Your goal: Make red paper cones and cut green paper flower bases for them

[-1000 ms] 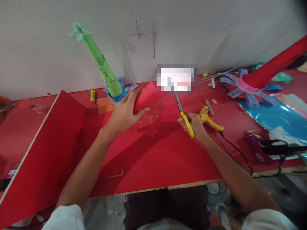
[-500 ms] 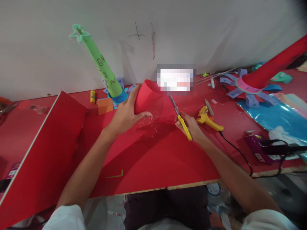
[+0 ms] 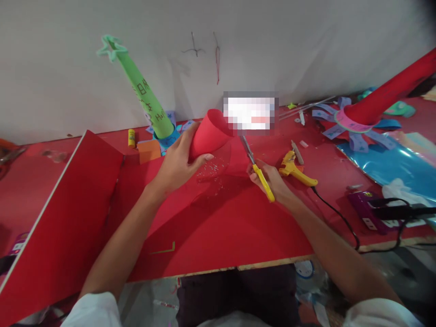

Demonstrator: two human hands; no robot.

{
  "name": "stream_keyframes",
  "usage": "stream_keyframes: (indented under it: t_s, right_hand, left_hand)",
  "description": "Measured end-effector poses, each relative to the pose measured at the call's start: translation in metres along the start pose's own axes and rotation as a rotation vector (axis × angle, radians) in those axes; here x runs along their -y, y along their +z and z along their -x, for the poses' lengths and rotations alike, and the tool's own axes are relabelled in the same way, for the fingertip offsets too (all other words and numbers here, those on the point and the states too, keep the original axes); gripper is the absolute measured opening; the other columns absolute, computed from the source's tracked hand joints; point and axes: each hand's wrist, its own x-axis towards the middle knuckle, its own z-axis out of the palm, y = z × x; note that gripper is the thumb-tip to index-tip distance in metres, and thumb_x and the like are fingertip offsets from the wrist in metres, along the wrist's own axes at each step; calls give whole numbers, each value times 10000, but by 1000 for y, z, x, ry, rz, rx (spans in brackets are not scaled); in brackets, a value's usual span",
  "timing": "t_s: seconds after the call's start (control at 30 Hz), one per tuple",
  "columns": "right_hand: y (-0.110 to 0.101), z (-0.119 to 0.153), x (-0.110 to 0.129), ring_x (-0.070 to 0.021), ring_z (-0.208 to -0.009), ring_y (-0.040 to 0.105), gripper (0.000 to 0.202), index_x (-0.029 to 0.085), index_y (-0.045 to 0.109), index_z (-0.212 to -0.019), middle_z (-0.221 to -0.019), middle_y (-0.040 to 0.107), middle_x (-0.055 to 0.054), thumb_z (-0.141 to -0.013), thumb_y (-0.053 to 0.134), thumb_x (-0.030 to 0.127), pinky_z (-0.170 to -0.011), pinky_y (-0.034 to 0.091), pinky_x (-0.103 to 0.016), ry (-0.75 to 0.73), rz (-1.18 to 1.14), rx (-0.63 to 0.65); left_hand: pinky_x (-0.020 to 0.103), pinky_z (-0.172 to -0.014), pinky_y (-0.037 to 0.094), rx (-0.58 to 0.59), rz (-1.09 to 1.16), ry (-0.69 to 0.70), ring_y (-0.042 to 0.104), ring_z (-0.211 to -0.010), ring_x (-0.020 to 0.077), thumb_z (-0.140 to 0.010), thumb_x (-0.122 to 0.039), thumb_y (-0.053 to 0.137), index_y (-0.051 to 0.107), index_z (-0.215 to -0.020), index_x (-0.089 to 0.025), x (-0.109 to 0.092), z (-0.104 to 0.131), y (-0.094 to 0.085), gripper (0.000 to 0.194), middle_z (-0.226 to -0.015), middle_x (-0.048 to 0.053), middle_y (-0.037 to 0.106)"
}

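"What is seen first?"

"A red worktop (image 3: 218,245), by whose front edge the person's lap is shown. Near its left end a red panel (image 3: 68,218) is stood."

"And the cones?"

"A red cone (image 3: 391,97), collared in pink, is placed toward the back right corner. A green cone (image 3: 146,97), topped with a star, is set near the back edge, left of the middle."

"Where is the rolled red sheet (image 3: 208,136)?"

"It is held above the worktop, toward the back edge, by the left hand (image 3: 177,165). The fingers are wrapped around it, the thumb is stretched along its near side, and its open end is turned rightward."

"And the right hand (image 3: 270,179)?"

"That one is closed around yellow-handled scissors (image 3: 263,184), whose blades are pointed at the back edge, just beside the roll."

"Anything smaller?"

"A yellow glue gun (image 3: 295,170) is laid just right of that hand; a glue stick (image 3: 131,139) is stood near the back edge, at the left."
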Motion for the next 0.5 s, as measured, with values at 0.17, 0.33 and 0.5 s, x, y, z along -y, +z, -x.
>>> stream_keyframes:
  t_s: [0.17, 0.33, 0.5]
  right_hand:
    - [-2, 1, 2, -191, -670, 532, 526, 244, 557, -857, -761, 611, -34, -915, 621, 763, -638, 413, -348, -5, 34, 8]
    - [-3, 1, 2, -180, -658, 490, 520, 241, 534, -848, -738, 565, -18, -896, 635, 749, -624, 379, -341, 18, 58, 18]
    - [-3, 0, 1, -180, -659, 509, 503, 237, 537, -832, -736, 583, -19, -883, 658, 722, -638, 394, -339, 41, 83, 13]
  left_hand:
    - [547, -1186, 541, 0, -48, -7, 589, -1499, 408, -962, -904, 472, 394, -1688, -274, -1, 0, 1, 964, -1671, 180, 556]
    - [567, -1162, 561, 22, -98, -7, 571, -1519, 418, -976, -896, 450, 393, -1704, -290, -2, 0, 1, 950, -1690, 166, 542]
    - [504, -1022, 631, 29, -199, -26, 651, -1419, 415, -975, -920, 373, 423, -1701, -274, -6, 0, 1, 973, -1620, 192, 598]
